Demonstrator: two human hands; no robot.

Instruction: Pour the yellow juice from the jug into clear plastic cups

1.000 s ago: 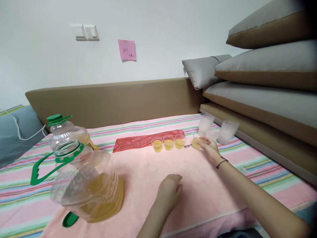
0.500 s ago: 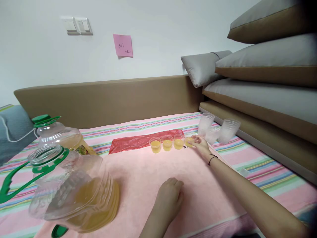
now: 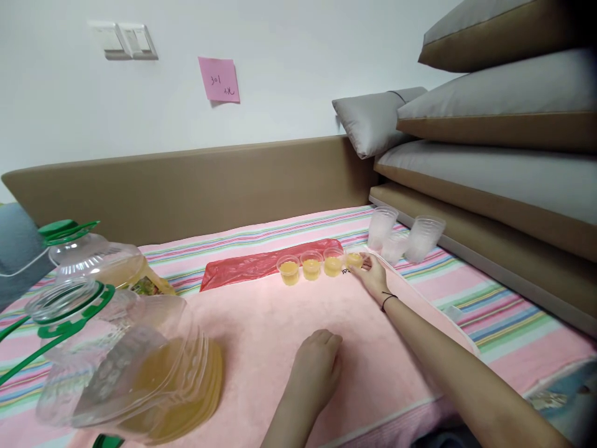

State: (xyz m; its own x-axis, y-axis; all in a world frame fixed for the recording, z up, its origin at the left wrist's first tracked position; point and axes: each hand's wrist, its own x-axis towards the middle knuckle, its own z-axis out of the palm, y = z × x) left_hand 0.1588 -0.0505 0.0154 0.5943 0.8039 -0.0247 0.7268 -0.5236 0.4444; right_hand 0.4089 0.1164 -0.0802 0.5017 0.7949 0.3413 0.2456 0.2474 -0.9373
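Head view, right hand [image 3: 374, 274]: its fingers were closed lightly on the row's rightmost cup [image 3: 353, 261].
Cup handling: a level, gentle hold probably suited the thin-looking plastic; squeezing risked spills.
Cup: was clear, part-filled with yellow liquid [image 3: 354, 257], near the pink towel's [image 3: 261, 330] far edge, beside three similar cups [image 3: 311, 269].
Left hand [image 3: 319, 356]: was loosely curled over the towel; with its palm hidden, any hold could not be told.

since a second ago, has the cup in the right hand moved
Yes. The cup in the right hand has moved left, toward the three filled cups, judged against the lettering on the pink cloth.
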